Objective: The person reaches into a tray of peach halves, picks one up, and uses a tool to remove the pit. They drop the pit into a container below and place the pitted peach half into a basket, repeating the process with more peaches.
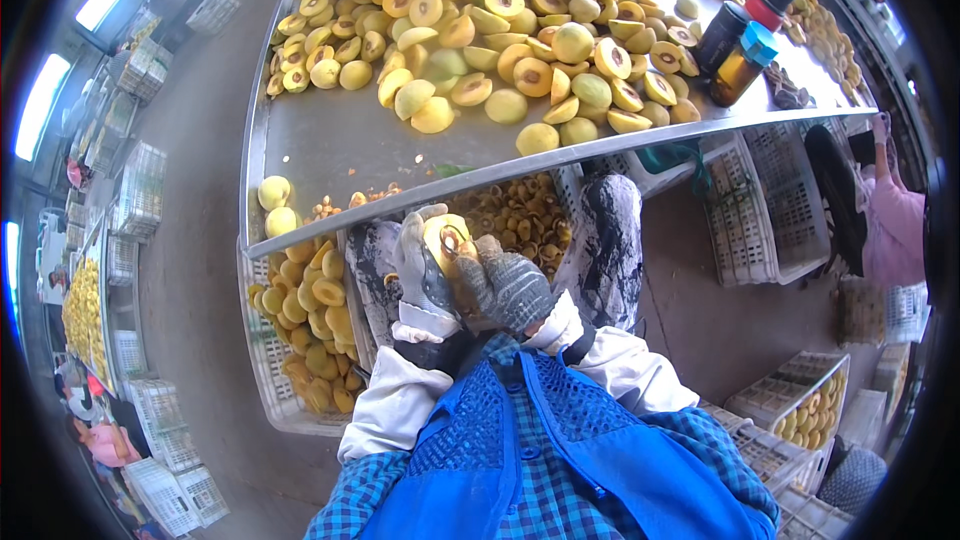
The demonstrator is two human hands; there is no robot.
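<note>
Gloved in light grey, my left hand (pixel 422 262) holds a halved yellow fruit (pixel 448 240), cut face up, just off the table's near edge. My right hand (pixel 514 281), in a dark grey knitted glove, is closed at the fruit's right side; a small curved metal loop shows over the fruit's middle, and its handle is hidden. Many fruit halves (pixel 505 3), some with brown hollows, are heaped on the metal table (pixel 337 142). Below my hands lie pits and scraps (pixel 525 217) in a container between my knees.
A white plastic crate (pixel 262 382) of fruit halves stands at my left knee. Bottles (pixel 739 64) stand on the table at the right. Empty-looking crates (pixel 739 217) are on the floor to the right, near a person in pink (pixel 892 225). The table's raised metal rim (pixel 450 184) crosses before me.
</note>
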